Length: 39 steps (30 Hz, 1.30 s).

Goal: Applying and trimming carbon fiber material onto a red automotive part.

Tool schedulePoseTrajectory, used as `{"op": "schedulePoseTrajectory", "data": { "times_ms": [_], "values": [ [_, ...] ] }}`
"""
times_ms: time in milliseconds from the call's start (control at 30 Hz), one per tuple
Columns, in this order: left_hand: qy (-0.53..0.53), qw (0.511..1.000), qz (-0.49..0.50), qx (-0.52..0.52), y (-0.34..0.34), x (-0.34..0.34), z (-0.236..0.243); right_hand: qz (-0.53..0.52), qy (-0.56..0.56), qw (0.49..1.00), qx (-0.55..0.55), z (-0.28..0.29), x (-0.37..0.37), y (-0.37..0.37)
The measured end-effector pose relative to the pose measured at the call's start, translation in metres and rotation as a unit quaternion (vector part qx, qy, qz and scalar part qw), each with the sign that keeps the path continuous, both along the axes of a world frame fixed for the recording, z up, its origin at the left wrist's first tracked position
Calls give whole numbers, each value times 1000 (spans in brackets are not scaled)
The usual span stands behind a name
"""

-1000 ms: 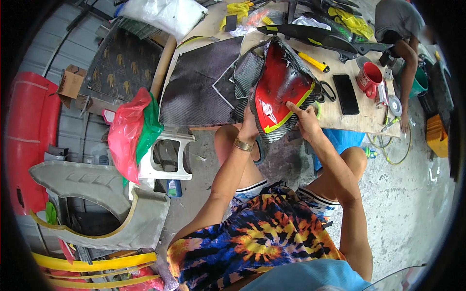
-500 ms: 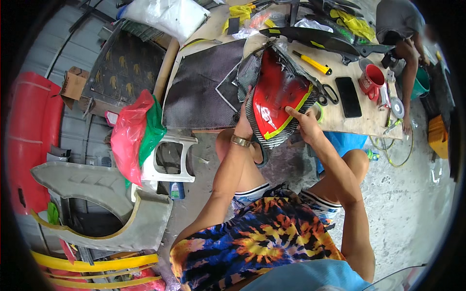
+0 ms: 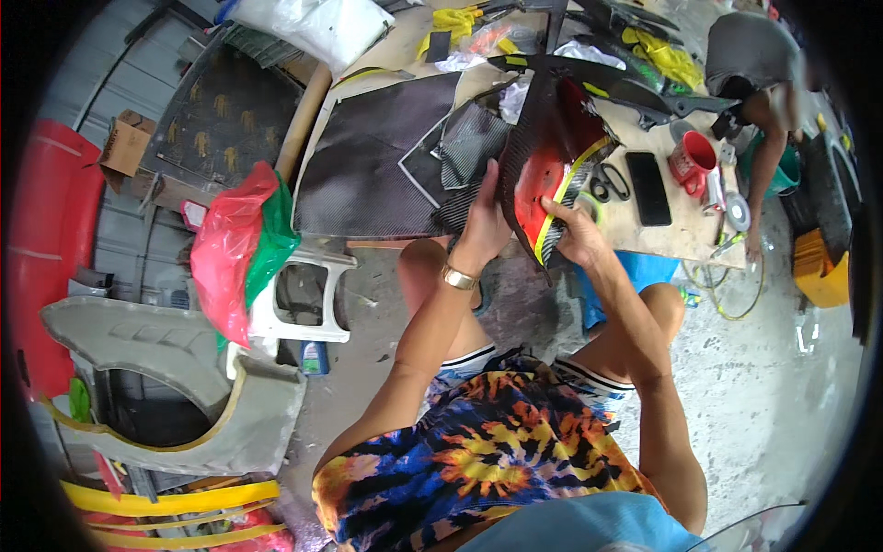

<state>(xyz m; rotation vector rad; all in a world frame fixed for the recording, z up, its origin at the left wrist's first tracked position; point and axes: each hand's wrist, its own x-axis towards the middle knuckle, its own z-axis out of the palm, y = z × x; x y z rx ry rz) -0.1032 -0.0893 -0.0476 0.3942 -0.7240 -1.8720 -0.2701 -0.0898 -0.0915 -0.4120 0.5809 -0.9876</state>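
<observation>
Between my hands, above the table's near edge, is a curved glossy red panel (image 3: pixel 541 184) with yellow tape along its right edge and dark carbon-fibre cloth around it. It stands tilted, its narrow tip pointing down toward me. My left hand (image 3: pixel 486 225), with a watch at the wrist, holds the panel's left edge, its fingers partly hidden behind. My right hand (image 3: pixel 579 237) grips the taped right edge, thumb on the red face. Left of the panel lie a cut piece of carbon-fibre cloth (image 3: pixel 474 147) and a large dark woven sheet (image 3: pixel 368 156).
Scissors (image 3: pixel 610 182), a black phone (image 3: pixel 649 189), a red mug (image 3: pixel 692 164) and a tape roll (image 3: pixel 737 212) lie on the table's right side. Another person (image 3: pixel 759 78) bends over at the far right. A grey fender (image 3: pixel 147 322) and white stool (image 3: pixel 317 322) stand left.
The panel has turned, so its red face shows narrower, and it sits slightly further right. My left hand has moved up and right along its edge. The yellow cutter is now hidden behind the panel.
</observation>
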Motion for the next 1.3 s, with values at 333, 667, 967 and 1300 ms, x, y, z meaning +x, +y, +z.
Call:
{"op": "schedulePoseTrajectory", "data": {
  "times_ms": [333,667,967,1300],
  "values": [
    [-142,965,64,-209,15,-9,11,-16,28,999,-16,3,-6,11],
    [-295,891,133,-320,32,-24,12,-5,-31,998,-59,-5,-12,13],
    [-330,870,99,-353,32,-31,4,-30,-33,993,-109,-28,-25,9],
    [-154,954,139,-217,17,-15,-24,-74,-8,996,-41,-3,-14,-2]
  ]
}}
